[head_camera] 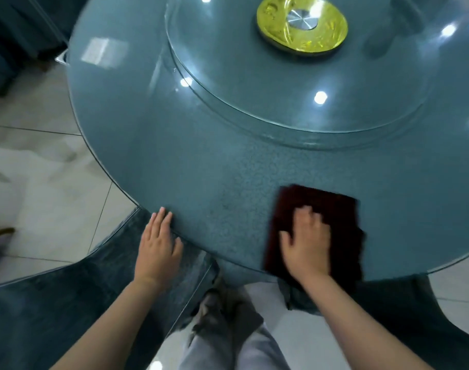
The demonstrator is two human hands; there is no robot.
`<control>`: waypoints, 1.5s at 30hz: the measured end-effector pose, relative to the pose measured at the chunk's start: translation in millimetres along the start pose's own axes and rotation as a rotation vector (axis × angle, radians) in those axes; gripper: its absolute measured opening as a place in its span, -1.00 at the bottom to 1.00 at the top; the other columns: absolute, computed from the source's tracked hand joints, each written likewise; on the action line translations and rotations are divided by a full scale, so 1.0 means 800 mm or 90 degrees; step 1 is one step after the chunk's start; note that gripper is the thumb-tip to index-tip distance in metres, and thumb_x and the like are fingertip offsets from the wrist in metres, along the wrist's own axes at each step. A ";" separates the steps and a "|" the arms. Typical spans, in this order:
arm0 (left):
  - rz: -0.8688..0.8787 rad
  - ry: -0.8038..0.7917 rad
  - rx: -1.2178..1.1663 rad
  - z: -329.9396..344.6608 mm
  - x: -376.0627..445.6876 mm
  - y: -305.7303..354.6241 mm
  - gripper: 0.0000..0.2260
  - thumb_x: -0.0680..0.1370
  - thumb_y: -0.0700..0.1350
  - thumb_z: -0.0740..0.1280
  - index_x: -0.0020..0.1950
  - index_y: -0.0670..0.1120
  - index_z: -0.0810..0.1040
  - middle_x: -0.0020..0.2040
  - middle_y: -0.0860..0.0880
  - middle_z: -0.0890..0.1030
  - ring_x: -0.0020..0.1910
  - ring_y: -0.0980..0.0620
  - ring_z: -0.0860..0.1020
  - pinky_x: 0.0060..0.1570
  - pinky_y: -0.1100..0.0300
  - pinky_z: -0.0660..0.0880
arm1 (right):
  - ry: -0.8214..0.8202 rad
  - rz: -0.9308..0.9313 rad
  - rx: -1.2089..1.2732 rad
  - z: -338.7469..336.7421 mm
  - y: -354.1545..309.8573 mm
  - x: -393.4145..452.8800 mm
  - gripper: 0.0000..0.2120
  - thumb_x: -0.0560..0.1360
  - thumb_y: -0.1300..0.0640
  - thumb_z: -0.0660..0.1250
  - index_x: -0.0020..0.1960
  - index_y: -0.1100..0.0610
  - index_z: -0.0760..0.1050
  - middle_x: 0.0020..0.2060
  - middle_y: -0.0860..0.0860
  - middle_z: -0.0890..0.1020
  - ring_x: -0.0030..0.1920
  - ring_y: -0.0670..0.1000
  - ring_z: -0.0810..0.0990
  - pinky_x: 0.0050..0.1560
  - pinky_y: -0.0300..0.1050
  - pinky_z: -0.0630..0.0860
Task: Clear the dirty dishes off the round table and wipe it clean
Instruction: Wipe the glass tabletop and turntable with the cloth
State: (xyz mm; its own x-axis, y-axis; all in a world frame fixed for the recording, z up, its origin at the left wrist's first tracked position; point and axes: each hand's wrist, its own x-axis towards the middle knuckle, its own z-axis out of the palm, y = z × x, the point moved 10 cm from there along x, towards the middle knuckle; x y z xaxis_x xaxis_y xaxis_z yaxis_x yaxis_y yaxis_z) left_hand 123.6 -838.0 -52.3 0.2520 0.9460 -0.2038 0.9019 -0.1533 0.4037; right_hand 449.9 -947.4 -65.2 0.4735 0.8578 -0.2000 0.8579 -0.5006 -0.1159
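Observation:
The round blue-grey table fills most of the view, with no dishes on the part I see. A dark red cloth lies flat near the table's front edge. My right hand presses down on the cloth, fingers blurred by motion. My left hand rests with straight fingers on the table's rim at the front left, holding nothing.
A glass turntable sits on the table's middle, with a gold and silver hub at its centre. Blue chairs stand close to the table in front. Pale tiled floor lies to the left.

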 end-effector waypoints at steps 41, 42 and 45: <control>0.072 -0.002 0.029 -0.282 -0.059 -0.306 -0.44 0.57 -0.08 0.24 0.55 0.04 0.16 0.56 0.05 0.20 0.55 -0.02 0.08 0.51 0.02 0.04 | -0.124 0.058 0.035 0.038 -0.319 -0.034 -0.38 0.62 -0.11 0.03 0.60 0.05 -0.05 0.59 0.03 -0.04 0.57 0.13 -0.03 0.53 0.17 -0.01; 0.051 0.002 0.009 -0.292 -0.063 -0.331 -0.44 0.57 -0.09 0.24 0.55 0.04 0.17 0.55 0.04 0.21 0.54 -0.03 0.09 0.51 0.01 0.05 | -0.134 0.079 0.044 0.038 -0.323 -0.035 -0.39 0.62 -0.08 0.04 0.60 0.05 -0.05 0.59 0.03 -0.05 0.57 0.14 -0.03 0.53 0.18 0.00; 0.011 -0.004 0.005 -0.309 -0.077 -0.392 -0.44 0.58 -0.09 0.23 0.56 0.04 0.15 0.55 0.04 0.21 0.55 -0.03 0.08 0.52 -0.01 0.05 | -0.146 0.109 0.037 0.036 -0.329 -0.035 -0.41 0.62 -0.02 0.03 0.60 0.06 -0.05 0.59 0.04 -0.05 0.56 0.16 -0.01 0.52 0.19 0.04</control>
State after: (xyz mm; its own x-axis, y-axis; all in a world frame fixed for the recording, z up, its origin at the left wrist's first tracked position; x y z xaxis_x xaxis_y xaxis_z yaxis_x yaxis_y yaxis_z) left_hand -261.6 -777.5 53.8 0.2699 0.9413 -0.2029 0.9002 -0.1719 0.4001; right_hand 205.1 -843.1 -56.7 0.5478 0.7144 -0.4354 0.7528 -0.6479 -0.1160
